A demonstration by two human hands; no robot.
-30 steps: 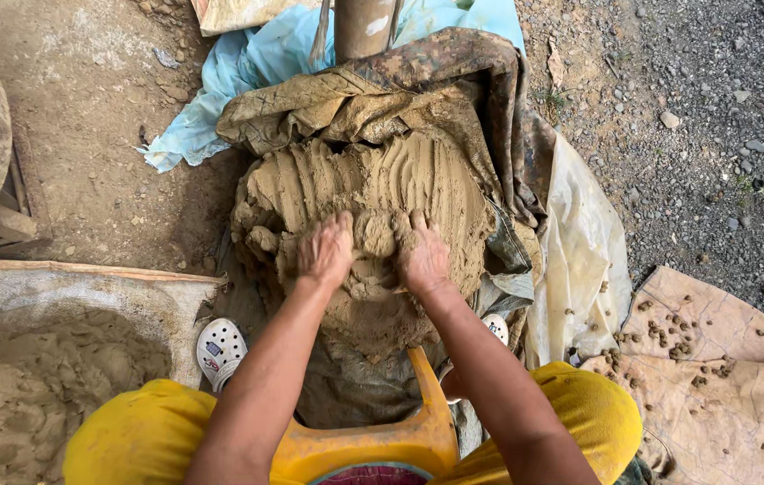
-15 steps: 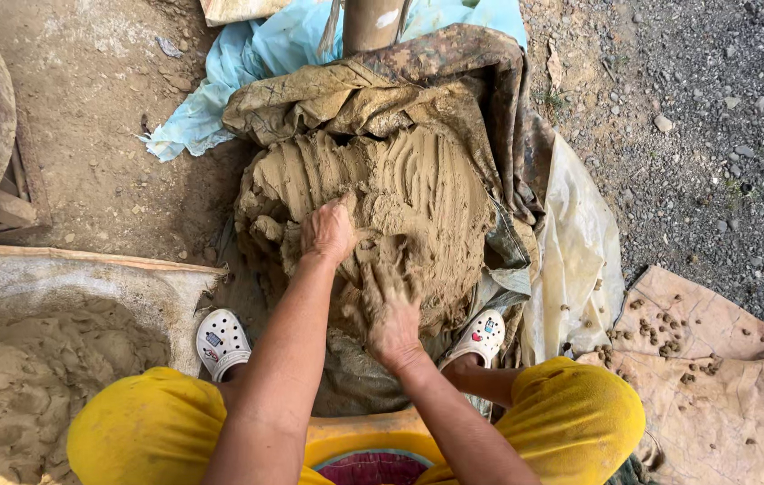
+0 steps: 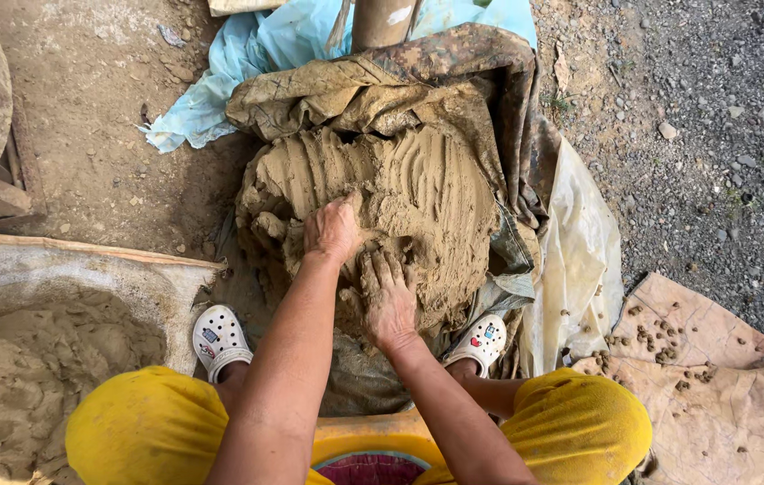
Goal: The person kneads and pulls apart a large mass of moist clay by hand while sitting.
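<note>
Kneading a big mound of wet clay (image 3: 382,207) lying on muddy cloth (image 3: 373,90) on the ground between the person's feet, the left hand (image 3: 332,232) is pressing down with fingers curled into it while the right hand (image 3: 388,301) is lying flat, fingers spread. The clay is looking heavy, soft and sticky, holding finger grooves; small lumps scooped from the edge would probably be coming away most easily.
</note>
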